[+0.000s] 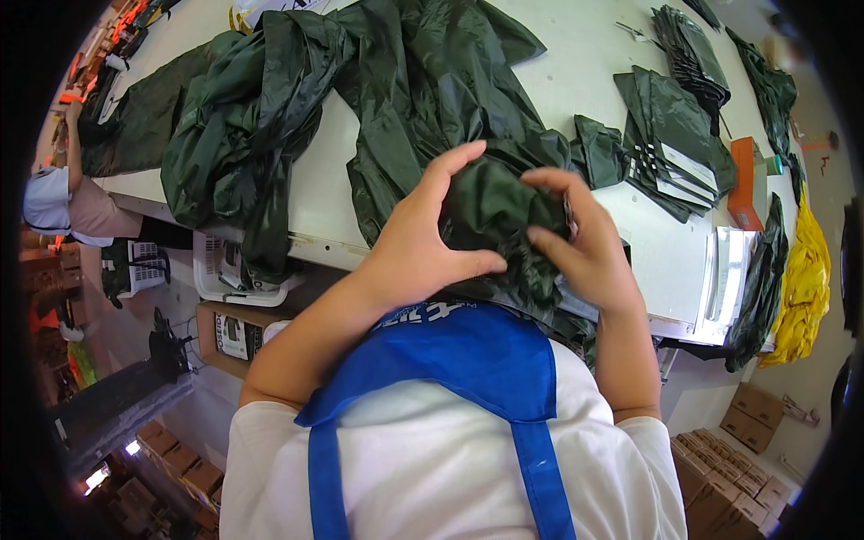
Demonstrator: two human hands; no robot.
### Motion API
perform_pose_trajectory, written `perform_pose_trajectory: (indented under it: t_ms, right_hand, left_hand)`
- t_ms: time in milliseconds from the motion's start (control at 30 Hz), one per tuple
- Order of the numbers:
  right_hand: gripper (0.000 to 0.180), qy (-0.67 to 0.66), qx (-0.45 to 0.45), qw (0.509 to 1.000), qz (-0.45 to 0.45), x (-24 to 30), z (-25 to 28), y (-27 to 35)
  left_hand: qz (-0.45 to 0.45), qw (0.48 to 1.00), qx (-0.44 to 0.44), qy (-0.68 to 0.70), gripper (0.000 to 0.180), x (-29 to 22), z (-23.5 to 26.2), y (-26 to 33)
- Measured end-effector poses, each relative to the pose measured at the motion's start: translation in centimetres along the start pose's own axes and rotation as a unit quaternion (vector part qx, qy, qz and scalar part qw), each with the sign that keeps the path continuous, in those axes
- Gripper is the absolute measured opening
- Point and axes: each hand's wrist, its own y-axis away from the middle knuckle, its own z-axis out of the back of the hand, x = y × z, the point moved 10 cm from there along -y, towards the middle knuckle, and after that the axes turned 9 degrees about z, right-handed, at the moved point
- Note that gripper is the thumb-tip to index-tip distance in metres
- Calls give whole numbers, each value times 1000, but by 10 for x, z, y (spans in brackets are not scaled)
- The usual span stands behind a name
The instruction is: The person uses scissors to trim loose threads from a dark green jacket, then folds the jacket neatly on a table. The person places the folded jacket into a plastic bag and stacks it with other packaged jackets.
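A dark green waterproof garment (450,85) of thin shiny fabric lies spread over the table, its near part bunched up close to my apron. My left hand (423,234) rests against the left side of this bunch, thumb and forefinger stretched wide apart. On the bunch's right side is my right hand (589,243), its fingers and thumb curled round a gathered edge. The fabric hides some of its fingers, and its outline is slightly blurred. Another crumpled dark green garment (238,135) lies to the left and hangs over the near table edge.
Folded dark green pieces with white cards (675,171) lie right on the white table (657,252), near an orange box (745,184). Yellow fabric (801,279) hangs at far right. A white basket (211,270) stands below the table's left edge. Another person (67,198) works at far left.
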Motion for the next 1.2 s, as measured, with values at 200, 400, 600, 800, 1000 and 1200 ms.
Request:
perform_pose_trajectory:
  t_ms: [200,400,600,800,1000,1200]
  right_hand:
    - [18,63,-284,956,-23,-48,52,-14]
    - [30,-117,-206,969,67,-10,21,3]
    - [43,65,-186,979,44,-10,7,-1]
    - [23,82,-312,946,12,-73,59,-18]
    - [17,0,59,995,-81,-43,28,-19]
    - [28,-114,-516,848,-27,-77,348,-42]
  left_hand:
    - [-302,894,85,-321,17,-49,-74,19]
    - [-132,909,-158,-362,14,-42,16,-21]
    - [-103,939,-166,-281,21,-35,15,-17]
    - [-211,946,26,-244,36,-50,-54,15]
    - [-112,986,-42,-116,28,-32,43,-28]
    - [143,965,-165,-144,45,71,118,-39]
